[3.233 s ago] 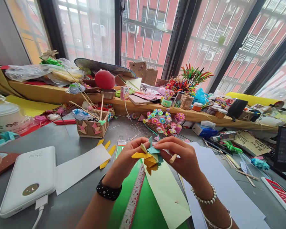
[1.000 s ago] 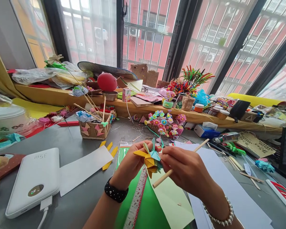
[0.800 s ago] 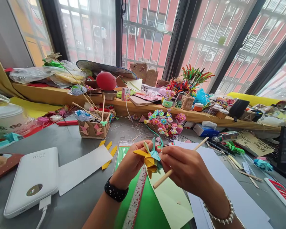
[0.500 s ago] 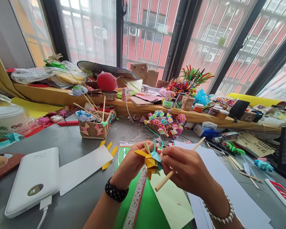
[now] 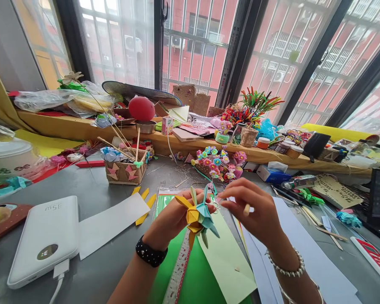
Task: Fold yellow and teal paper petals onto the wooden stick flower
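My left hand [image 5: 172, 215] holds a folded paper flower [image 5: 199, 216] with pointed yellow, pale green and light blue petals. To the right of it, my right hand [image 5: 253, 211] has a thin wooden stick [image 5: 246, 210] tucked in its fingers, seen almost end-on. Thumb and forefinger of that hand come close together near the blue petals, apart from them; whether they pinch anything small I cannot tell. Below the hands lie a patterned ruler [image 5: 180, 270], a pale green paper sheet [image 5: 229, 261] and a green mat [image 5: 202, 287].
At the left are a white power bank [image 5: 44, 240], a white paper strip [image 5: 114, 223] and yellow folded strips [image 5: 147, 211]. A cardboard box [image 5: 126, 172] with sticks stands behind. Crocheted flowers [image 5: 217, 162] sit at the back; white sheets [image 5: 307, 249] and a calculator [image 5: 373, 259] lie right.
My right hand has moved right and up, away from the paper flower, and the stick has turned end-on. The flower has turned, showing more of its blue and green petals.
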